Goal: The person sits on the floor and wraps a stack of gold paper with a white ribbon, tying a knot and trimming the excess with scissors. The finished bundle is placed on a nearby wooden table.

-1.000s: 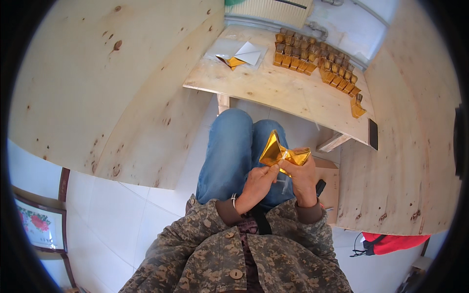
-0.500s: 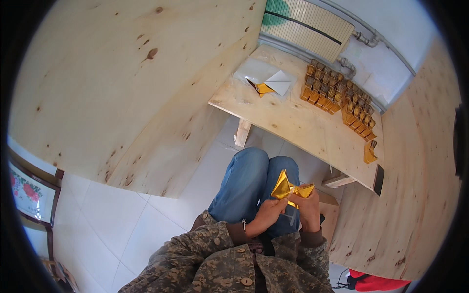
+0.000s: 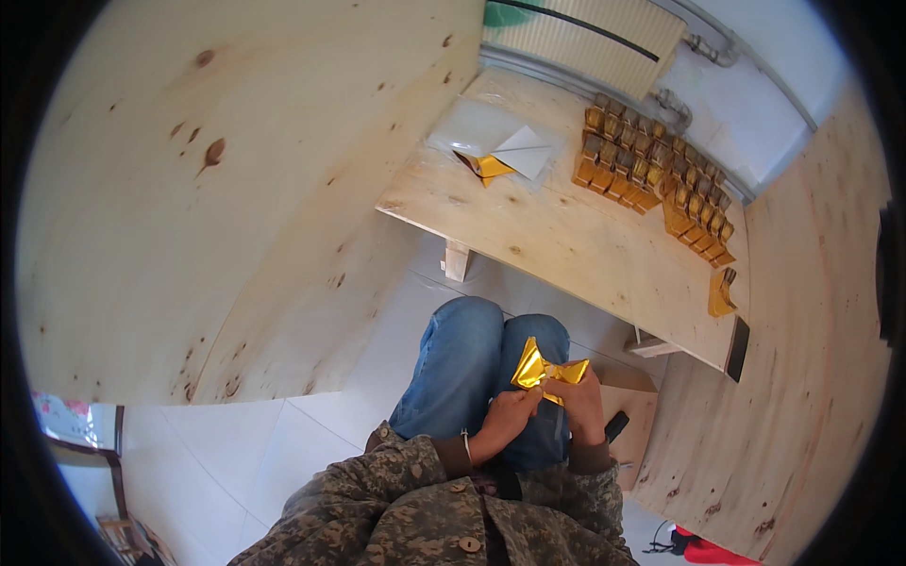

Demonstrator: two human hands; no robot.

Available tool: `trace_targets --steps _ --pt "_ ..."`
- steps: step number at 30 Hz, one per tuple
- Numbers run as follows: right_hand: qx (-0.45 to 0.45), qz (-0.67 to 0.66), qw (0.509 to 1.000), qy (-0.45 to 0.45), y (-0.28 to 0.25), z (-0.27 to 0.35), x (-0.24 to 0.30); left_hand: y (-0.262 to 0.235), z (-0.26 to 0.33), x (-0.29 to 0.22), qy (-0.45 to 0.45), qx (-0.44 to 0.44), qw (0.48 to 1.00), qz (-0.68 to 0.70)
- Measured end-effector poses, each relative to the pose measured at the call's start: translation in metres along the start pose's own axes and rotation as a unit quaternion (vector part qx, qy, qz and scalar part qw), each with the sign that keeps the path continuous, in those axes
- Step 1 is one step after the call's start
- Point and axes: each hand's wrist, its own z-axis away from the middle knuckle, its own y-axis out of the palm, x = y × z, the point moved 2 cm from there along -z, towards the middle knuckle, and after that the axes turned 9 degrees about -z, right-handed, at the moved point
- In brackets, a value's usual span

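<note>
A folded piece of shiny gold foil paper (image 3: pixel 531 366) is held above my knees, with two flared ends and a narrower middle. My left hand (image 3: pixel 508 418) pinches its lower middle edge. On its right side my right hand (image 3: pixel 579 400) is closed, with the thumb against the foil near the middle. Parts of my fingers are hidden behind the paper. Several folded gold paper pieces (image 3: pixel 618 160) stand in tight rows on the wooden table, and a single one (image 3: pixel 722 293) sits apart near its right end.
On the table (image 3: pixel 528 222), gold and white sheets (image 3: pixel 522 153) lie on clear plastic at the left. Plywood panels (image 3: pixel 236 208) rise on both sides. Behind the table are a radiator (image 3: pixel 595 38) and pipes. A cardboard box (image 3: pixel 634 401) stands right of my legs.
My view has turned slightly, so the table and panels appear shifted. Both hands keep their hold on the foil paper, its flared ends now at a slightly different angle.
</note>
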Motion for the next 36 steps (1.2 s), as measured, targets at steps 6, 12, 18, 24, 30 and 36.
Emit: trace_targets --steps 6,12,18,24,30,36 --pt "0.014 -0.027 0.999 0.036 -0.007 -0.016 -0.012 0.002 -0.006 -0.004 -0.031 -0.006 1.0 -0.003" --pt "-0.003 0.018 0.999 0.034 -0.01 -0.017 -0.014 0.003 -0.005 -0.005 -0.049 0.014 0.997 0.054" --pt "0.012 0.049 0.998 0.038 -0.012 -0.014 -0.01 -0.001 -0.003 -0.003 -0.026 -0.005 0.998 0.059" --pt "-0.012 0.107 0.994 0.014 -0.015 -0.018 -0.024 -0.003 -0.008 0.003 -0.01 -0.004 1.0 0.028" --pt "-0.04 0.094 0.994 -0.028 -0.016 -0.014 -0.031 -0.002 -0.009 -0.003 0.004 -0.029 0.999 -0.019" --pt "-0.081 0.083 0.989 -0.091 -0.014 0.003 -0.026 0.001 -0.01 -0.004 0.031 -0.043 0.998 -0.015"
